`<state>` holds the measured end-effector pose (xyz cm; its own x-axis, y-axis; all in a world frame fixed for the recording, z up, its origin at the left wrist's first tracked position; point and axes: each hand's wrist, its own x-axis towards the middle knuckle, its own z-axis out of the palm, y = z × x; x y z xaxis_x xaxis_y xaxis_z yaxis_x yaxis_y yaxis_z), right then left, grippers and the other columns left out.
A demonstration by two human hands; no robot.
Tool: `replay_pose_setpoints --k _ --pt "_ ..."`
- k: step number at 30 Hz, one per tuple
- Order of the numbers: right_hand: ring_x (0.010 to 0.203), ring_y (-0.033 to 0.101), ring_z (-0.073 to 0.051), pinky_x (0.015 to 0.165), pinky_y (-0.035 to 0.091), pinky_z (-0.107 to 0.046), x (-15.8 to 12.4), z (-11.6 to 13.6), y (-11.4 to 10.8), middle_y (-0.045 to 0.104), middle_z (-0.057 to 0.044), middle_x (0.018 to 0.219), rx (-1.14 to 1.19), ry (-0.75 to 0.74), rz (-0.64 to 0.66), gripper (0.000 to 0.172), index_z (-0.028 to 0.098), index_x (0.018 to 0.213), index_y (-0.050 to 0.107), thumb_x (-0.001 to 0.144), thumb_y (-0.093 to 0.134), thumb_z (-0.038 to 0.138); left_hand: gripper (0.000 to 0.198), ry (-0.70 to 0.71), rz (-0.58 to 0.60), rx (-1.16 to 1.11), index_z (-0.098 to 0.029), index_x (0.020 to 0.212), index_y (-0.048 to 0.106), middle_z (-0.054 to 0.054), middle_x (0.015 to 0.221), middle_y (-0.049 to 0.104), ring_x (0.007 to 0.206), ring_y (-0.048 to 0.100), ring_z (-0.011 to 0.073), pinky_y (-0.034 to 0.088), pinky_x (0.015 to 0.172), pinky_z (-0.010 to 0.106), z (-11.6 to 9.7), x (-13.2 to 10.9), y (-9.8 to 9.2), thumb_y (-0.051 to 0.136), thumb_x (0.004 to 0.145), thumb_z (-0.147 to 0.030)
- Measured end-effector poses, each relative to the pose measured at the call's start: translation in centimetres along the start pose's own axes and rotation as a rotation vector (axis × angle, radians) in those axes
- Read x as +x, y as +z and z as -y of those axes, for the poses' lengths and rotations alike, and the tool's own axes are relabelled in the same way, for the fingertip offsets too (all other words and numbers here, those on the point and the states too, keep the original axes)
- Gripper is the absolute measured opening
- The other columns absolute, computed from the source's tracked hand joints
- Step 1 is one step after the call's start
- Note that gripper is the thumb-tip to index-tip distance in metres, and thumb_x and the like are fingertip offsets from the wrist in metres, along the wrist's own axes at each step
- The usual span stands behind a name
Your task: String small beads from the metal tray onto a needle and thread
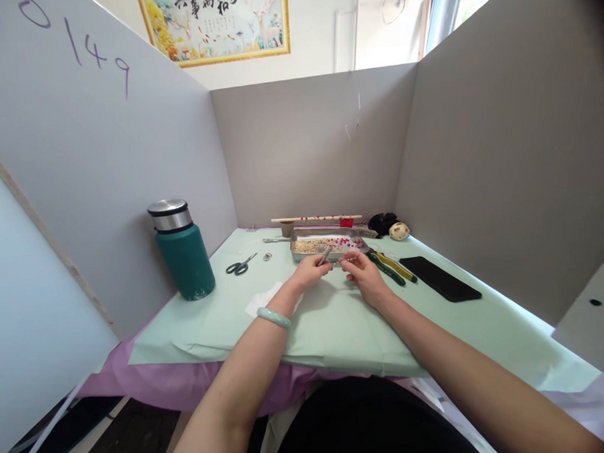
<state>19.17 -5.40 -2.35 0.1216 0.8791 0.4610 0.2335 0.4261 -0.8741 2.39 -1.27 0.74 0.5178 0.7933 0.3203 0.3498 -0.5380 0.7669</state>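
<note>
My left hand (310, 271), with a pale green bangle (274, 317) on its wrist, is closed round a slim pointed metal tool (326, 255) that looks like tweezers. Just to the right, my right hand (365, 274) has its thumb and fingertips drawn together; whatever small thing they pinch is too tiny to make out. Both hands are above the cloth at the near edge of a metal tray (294, 256). Inside the tray lie many gold-coloured beads (313, 245) and red and purple beads (347, 242). My hands are apart, with a small gap between the fingertips.
Scissors (241, 264) and a small beaded piece (267, 257) lie left, near a green bottle (186, 258). A white tissue (260, 300) lies by my left wrist. Right are pliers (391, 268) and a black phone-like slab (439, 278). Behind the tray stand a brown cup (287, 229) and red container (346, 222).
</note>
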Motion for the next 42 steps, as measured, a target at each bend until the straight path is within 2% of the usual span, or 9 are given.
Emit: replay_pose_setpoints --k 5,8,12,17,21,28,33,36,42 --pt "0.1 0.056 -0.02 0.087 0.045 -0.042 -0.3 0.1 0.0 0.059 -0.006 0.109 -0.224 -0.118 0.019 0.02 0.016 0.101 0.06 0.086 0.057 0.029 0.019 -0.04 -0.041 0.068 -0.014 0.069 0.061 -0.003 0.058 0.045 0.06 0.039 0.0107 0.031 0.057 0.023 0.1 0.0 0.0 0.053 0.071 -0.031" --pt "0.093 0.058 -0.017 0.084 0.047 -0.039 -0.7 0.2 0.2 0.062 -0.004 0.101 -0.299 -0.123 0.076 0.017 0.016 0.094 0.062 0.087 0.055 0.03 0.018 -0.043 -0.035 0.076 -0.014 0.069 0.061 -0.003 0.059 0.046 0.061 0.04 0.0109 0.031 0.058 0.023 0.0 0.0 0.0 0.053 0.071 -0.03" --pt "0.077 0.06 -0.013 0.072 0.05 -0.032 -0.9 0.2 0.3 0.063 -0.003 0.09 -0.312 -0.065 0.067 0.02 0.015 0.095 0.06 0.089 0.052 0.032 0.019 -0.054 -0.046 0.053 -0.014 0.078 0.062 -0.002 0.068 0.054 0.066 0.046 0.0117 0.036 0.062 0.024 0.1 0.1 -0.1 0.054 0.075 -0.031" --pt "0.065 0.058 -0.01 0.06 0.05 -0.026 -0.7 0.1 0.2 0.061 -0.001 0.083 -0.198 0.047 0.041 0.022 0.013 0.097 0.058 0.091 0.05 0.033 0.026 -0.131 -0.062 0.021 -0.012 0.101 0.058 0.005 0.095 0.06 0.081 0.055 0.0155 0.046 0.073 0.03 0.6 0.3 -0.2 0.06 0.078 -0.025" --pt "0.056 0.054 -0.007 0.05 0.047 -0.021 -0.5 0.3 0.3 0.059 0.001 0.077 -0.038 0.128 0.062 0.024 0.013 0.098 0.057 0.091 0.049 0.034 0.03 -0.171 -0.051 -0.03 -0.014 0.11 0.054 0.008 0.109 0.057 0.093 0.057 0.018 0.049 0.079 0.038 0.9 0.4 -0.1 0.051 0.087 -0.033" --pt "0.053 0.052 -0.006 0.046 0.045 -0.019 -0.3 0.5 0.1 0.058 0.001 0.077 0.226 0.224 0.073 0.025 0.013 0.1 0.056 0.092 0.048 0.035 0.023 -0.168 -0.061 -0.213 -0.017 0.106 0.05 0.005 0.093 0.06 0.084 0.056 0.0121 0.045 0.07 0.024 -0.1 0.2 0.2 0.044 0.086 -0.028" --pt "0.053 0.052 -0.006 0.047 0.045 -0.019 -0.2 0.5 0.0 0.058 0.001 0.077 0.34 0.269 0.086 0.025 0.013 0.1 0.056 0.092 0.048 0.035 0.023 -0.204 -0.067 -0.205 -0.016 0.095 0.049 0.002 0.078 0.053 0.068 0.05 0.0116 0.042 0.061 0.023 -0.3 0.1 0.1 0.053 0.076 -0.029" --pt "0.053 0.052 -0.006 0.046 0.045 -0.019 -0.3 0.7 0.0 0.058 0.001 0.077 0.379 0.281 0.092 0.024 0.013 0.1 0.056 0.091 0.049 0.034 0.033 -0.209 -0.087 -0.168 -0.016 0.096 0.046 0.001 0.08 0.051 0.069 0.048 0.012 0.041 0.063 0.024 -0.1 0.0 -0.3 0.06 0.066 -0.022" --pt "0.053 0.052 -0.006 0.046 0.045 -0.018 -0.2 0.6 0.0 0.058 0.001 0.077 0.416 0.287 0.073 0.023 0.013 0.099 0.056 0.091 0.049 0.033 0.044 -0.166 -0.047 -0.08 -0.017 0.102 0.046 0.0 0.084 0.052 0.071 0.048 0.0124 0.042 0.065 0.024 0.2 -0.2 -0.2 0.063 0.061 -0.023"
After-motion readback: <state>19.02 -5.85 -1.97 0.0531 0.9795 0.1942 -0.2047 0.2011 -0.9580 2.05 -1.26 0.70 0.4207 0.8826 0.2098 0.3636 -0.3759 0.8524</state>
